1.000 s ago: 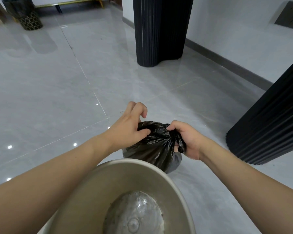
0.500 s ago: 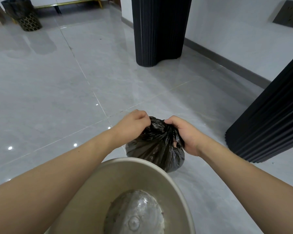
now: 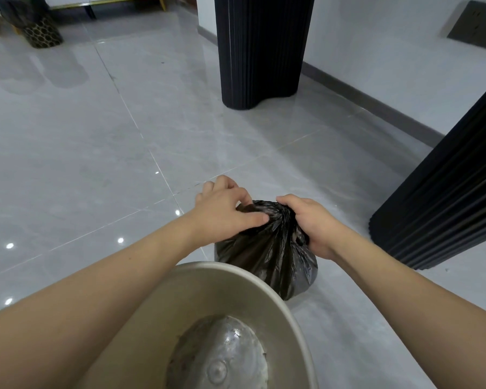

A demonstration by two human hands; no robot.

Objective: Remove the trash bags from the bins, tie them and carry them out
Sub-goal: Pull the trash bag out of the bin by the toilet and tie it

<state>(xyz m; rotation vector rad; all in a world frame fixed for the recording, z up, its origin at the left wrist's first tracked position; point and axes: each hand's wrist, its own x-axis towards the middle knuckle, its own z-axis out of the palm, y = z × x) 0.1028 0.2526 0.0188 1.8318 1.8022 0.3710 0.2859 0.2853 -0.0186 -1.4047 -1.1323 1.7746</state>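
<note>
Sitting on the grey tiled floor [image 3: 101,153], just beyond the far rim of the beige bin [image 3: 236,279], the black trash bag [image 3: 267,254] has its neck gathered into a bunch. The left hand [image 3: 225,211] pinches the gathered top between thumb and curled fingers; the right hand [image 3: 312,223] grips the neck from the other side. Farther off stand two black ribbed columns [image 3: 261,49], and another dark-lined bin [image 3: 31,23] sits by the floor's far left corner.
</note>
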